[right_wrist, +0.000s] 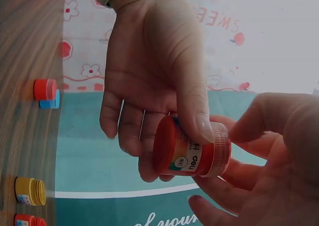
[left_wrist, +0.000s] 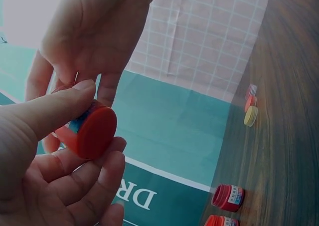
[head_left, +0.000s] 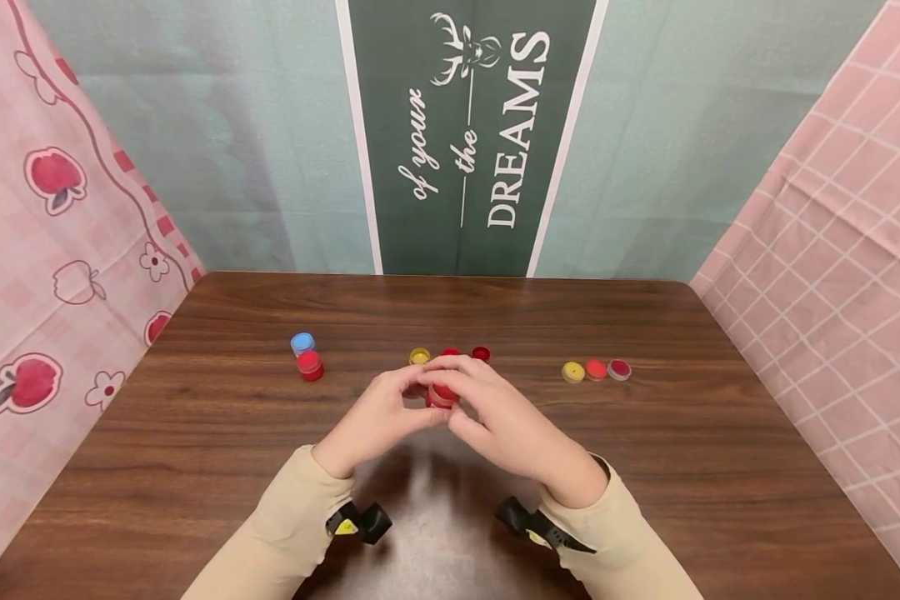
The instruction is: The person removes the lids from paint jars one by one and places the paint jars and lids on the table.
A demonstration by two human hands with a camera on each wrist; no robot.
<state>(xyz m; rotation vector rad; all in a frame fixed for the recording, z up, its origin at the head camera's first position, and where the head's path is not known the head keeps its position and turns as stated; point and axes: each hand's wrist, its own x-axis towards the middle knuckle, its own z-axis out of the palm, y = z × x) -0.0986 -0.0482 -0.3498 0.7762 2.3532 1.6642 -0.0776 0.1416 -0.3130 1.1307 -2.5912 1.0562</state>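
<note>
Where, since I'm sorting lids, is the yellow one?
The head view shows the yellow lid right of the right hand, just left of the red lid.

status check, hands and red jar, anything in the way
Left hand holds red jar. Right hand at its lid. Nothing seen in the way.

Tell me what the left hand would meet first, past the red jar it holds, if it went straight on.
Most likely the right hand, which faces it just across the red jar; the depth between their fingertips is hard to judge.
</note>
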